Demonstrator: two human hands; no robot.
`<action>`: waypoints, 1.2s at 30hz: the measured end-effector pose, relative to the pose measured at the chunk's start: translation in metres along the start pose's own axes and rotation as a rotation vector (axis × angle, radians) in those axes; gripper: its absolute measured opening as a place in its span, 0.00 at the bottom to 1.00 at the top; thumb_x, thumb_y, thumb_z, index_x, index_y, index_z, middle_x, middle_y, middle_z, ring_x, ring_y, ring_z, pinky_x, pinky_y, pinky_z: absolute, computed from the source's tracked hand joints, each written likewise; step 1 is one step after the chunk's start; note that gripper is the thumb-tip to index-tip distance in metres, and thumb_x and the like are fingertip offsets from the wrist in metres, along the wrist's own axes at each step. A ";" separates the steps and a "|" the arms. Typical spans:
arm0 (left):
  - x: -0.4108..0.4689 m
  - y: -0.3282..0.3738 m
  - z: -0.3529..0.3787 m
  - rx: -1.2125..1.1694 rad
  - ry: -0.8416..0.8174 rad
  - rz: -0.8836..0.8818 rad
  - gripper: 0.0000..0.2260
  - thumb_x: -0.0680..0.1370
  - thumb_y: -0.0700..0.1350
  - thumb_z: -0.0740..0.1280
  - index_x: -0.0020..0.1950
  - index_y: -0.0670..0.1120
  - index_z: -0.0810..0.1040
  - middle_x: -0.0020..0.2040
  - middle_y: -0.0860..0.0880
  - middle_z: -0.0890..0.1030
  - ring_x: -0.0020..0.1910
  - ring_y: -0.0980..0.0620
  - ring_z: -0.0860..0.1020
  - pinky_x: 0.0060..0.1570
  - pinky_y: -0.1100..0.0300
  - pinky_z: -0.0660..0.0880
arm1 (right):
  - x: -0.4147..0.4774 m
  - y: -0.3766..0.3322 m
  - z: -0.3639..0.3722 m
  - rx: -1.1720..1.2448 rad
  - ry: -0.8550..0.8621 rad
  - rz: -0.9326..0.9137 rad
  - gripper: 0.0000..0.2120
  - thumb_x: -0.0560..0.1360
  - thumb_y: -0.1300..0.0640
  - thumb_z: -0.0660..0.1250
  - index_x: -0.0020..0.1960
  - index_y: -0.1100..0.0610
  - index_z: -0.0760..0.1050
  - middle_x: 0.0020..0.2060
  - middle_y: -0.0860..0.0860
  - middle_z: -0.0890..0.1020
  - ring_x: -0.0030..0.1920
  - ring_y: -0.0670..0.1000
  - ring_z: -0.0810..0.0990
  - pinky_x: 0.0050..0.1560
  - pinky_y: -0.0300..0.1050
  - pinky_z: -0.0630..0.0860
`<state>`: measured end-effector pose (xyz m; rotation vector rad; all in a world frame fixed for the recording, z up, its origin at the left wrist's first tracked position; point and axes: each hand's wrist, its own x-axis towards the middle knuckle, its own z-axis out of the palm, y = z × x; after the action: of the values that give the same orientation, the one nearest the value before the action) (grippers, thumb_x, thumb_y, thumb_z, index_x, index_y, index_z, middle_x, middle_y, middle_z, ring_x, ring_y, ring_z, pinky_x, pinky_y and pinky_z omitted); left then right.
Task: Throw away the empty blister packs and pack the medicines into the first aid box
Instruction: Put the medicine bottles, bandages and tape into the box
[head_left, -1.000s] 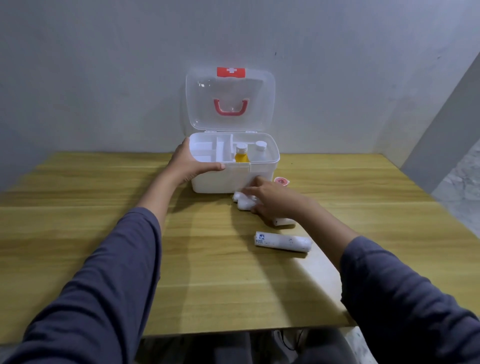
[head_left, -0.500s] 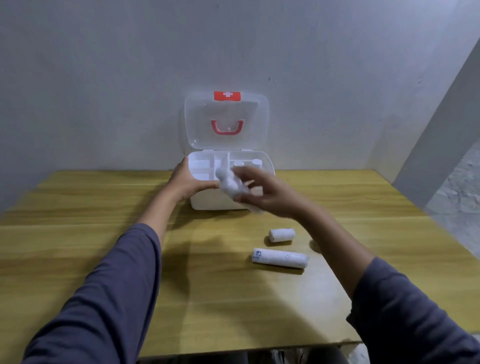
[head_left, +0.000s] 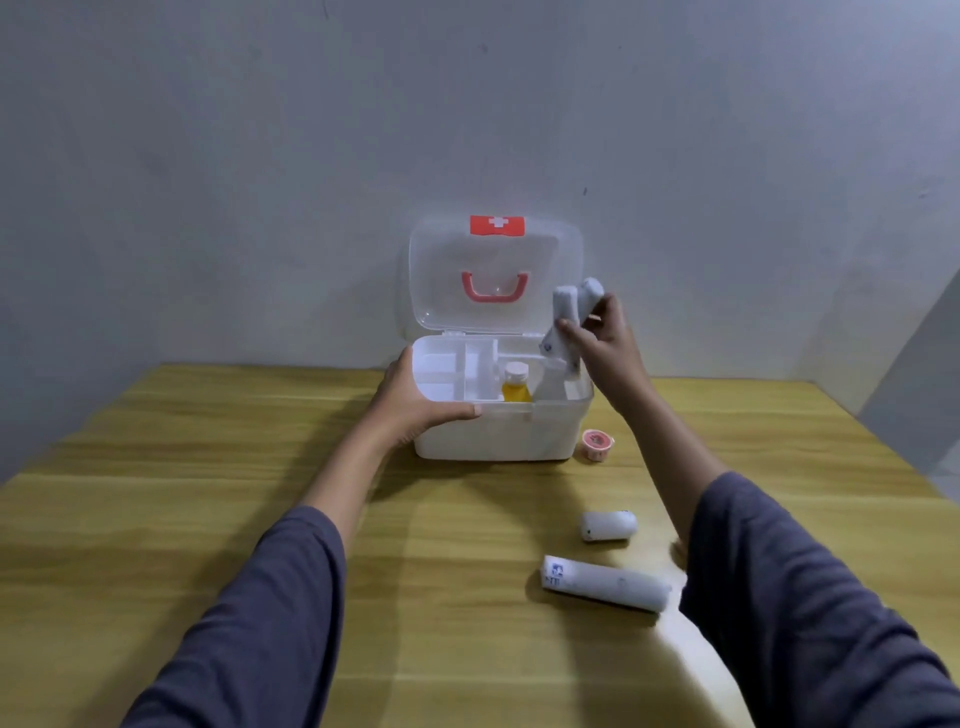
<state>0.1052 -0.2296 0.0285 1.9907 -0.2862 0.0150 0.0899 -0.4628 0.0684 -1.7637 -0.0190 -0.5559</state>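
Left hand (head_left: 415, 402): grips the left front corner of the first aid box (head_left: 498, 431), thumb along its front rim, fingers (head_left: 402, 364) wrapped around the side.
Box: white, on the table (head_left: 208, 467) by the wall; clear lid (head_left: 493, 280) stands open.
Inside: yellow bottle (head_left: 516, 384) in the right section.
Right hand (head_left: 605, 343): above the box's right end, fingers clenched on white packs (head_left: 569, 322).
On the table: small red-topped cup (head_left: 597, 443), short white roll (head_left: 609, 526), long white tube (head_left: 605, 582).
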 end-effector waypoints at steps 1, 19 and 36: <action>0.000 -0.001 0.000 0.003 0.003 -0.001 0.53 0.49 0.60 0.78 0.73 0.49 0.69 0.68 0.49 0.76 0.68 0.49 0.75 0.68 0.47 0.74 | 0.002 0.005 0.001 -0.020 -0.033 0.004 0.18 0.74 0.61 0.66 0.61 0.62 0.66 0.52 0.56 0.75 0.56 0.57 0.76 0.58 0.54 0.76; 0.001 -0.003 0.001 -0.002 0.006 0.005 0.51 0.49 0.60 0.78 0.72 0.51 0.69 0.67 0.51 0.77 0.66 0.51 0.76 0.61 0.57 0.73 | 0.011 0.032 -0.005 -0.306 0.006 0.016 0.18 0.66 0.56 0.73 0.53 0.57 0.71 0.46 0.50 0.76 0.46 0.49 0.73 0.39 0.37 0.69; 0.003 0.000 0.001 0.063 -0.005 -0.040 0.52 0.52 0.59 0.80 0.74 0.51 0.67 0.71 0.50 0.71 0.72 0.50 0.70 0.68 0.56 0.69 | 0.004 0.019 -0.023 -0.561 -0.154 0.043 0.16 0.70 0.57 0.69 0.57 0.57 0.77 0.56 0.56 0.78 0.51 0.50 0.76 0.49 0.43 0.71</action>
<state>0.1085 -0.2306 0.0284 2.0591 -0.2513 -0.0066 0.0910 -0.4904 0.0566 -2.3445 0.0739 -0.4145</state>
